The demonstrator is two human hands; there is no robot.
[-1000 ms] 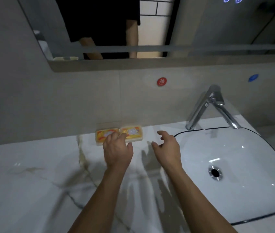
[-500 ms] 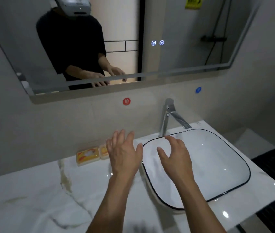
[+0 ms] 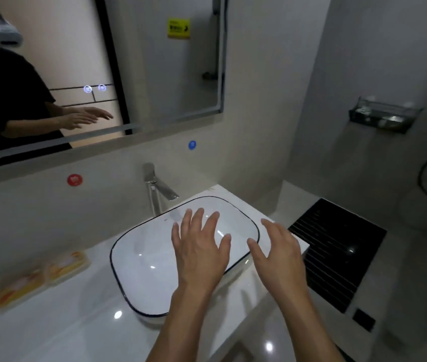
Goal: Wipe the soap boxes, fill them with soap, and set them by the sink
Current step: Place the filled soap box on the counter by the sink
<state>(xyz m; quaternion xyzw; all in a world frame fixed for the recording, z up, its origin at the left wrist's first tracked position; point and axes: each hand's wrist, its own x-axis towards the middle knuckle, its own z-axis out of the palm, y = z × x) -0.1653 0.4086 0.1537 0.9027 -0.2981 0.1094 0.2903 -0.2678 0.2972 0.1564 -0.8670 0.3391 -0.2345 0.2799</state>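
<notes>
- I am seeing the left hand (image 3: 198,253) hovering over the sink (image 3: 139,273), fingers straight and spread, holding nothing.
- The right hand (image 3: 279,253) is hanging past the sink's right rim, above the edge of the countertop (image 3: 58,325); its fingers are loosely spread and gripping nothing.
- Both palms are facing down, and the two hands are sitting apart from each other with a stretch of black basin rim showing between them.
- Two soap boxes (image 3: 41,276) are lying side by side on the countertop, left of the sink and against the wall. They are touching or very nearly so; motion blur is keeping me from telling which.
- Both boxes are showing yellow-orange contents under a pale cover, and they are sitting well apart from either hand.
- A chrome faucet (image 3: 156,188) is standing behind the sink, its spout reaching over the basin.
- A red sticker (image 3: 74,180) and a blue sticker (image 3: 192,145) are sitting on the wall under the mirror (image 3: 154,74), which is reflecting a dark sleeve and both outstretched hands.
- A black slatted panel (image 3: 337,252) is lying lower down, right of the counter.
</notes>
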